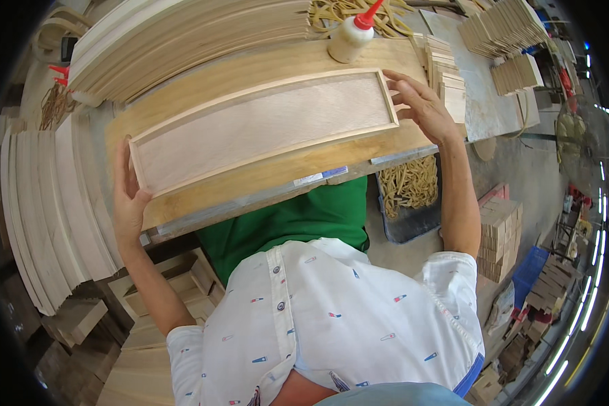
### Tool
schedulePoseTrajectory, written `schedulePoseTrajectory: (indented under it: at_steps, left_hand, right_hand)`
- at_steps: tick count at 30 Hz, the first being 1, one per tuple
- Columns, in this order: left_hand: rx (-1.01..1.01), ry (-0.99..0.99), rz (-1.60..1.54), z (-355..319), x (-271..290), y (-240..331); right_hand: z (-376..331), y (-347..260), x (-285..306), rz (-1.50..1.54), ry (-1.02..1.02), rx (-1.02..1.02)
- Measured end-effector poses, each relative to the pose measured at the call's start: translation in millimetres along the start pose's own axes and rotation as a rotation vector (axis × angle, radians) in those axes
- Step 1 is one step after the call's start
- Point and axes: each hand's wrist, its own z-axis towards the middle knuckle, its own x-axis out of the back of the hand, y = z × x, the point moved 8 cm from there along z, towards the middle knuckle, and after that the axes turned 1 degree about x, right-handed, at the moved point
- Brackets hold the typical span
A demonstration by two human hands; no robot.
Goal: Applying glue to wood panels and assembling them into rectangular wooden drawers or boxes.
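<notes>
A long, shallow wooden tray point(271, 125) with a thin raised rim lies across a yellowish work board point(345, 147), slanting up to the right. At its left end my left hand point(128, 193) is closed on the short side, with the thumb by the near corner. My right hand point(423, 108) holds the opposite short side, its bent fingers against the rim. Some of the right fingertips are hidden behind that end. Just beyond the tray's far right corner stands a white glue bottle point(348, 42) with a red nozzle.
Stacked thin wooden panels point(196, 47) rise behind the board, and more panels point(54, 210) stand at left. Small wood strips point(445, 84) sit at right. Tan rubber bands point(358, 15) lie at the back; a dark bin point(406, 230) below the table edge holds more.
</notes>
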Motion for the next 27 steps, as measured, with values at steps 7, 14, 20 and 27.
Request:
schedulePoseTrajectory:
  at_steps: [7,14,20,27]
  left_hand:
    - [0.107,-0.043,-0.030,-1,-14,-1]
    - [0.090,0.011,0.091,-9,-9,-8]
    - [0.368,0.047,-0.126,-12,13,-34]
    - [0.463,-0.004,-0.076,-21,11,-49]
  right_hand:
    - [-10,-22,-14,-0.315,0.126,-0.034]
    - [-12,-26,-30,-0.507,0.024,-0.029]
    - [-7,6,-9,-0.208,0.013,-0.193]
    - [-7,3,-29,-0.050,-0.012,-0.152]
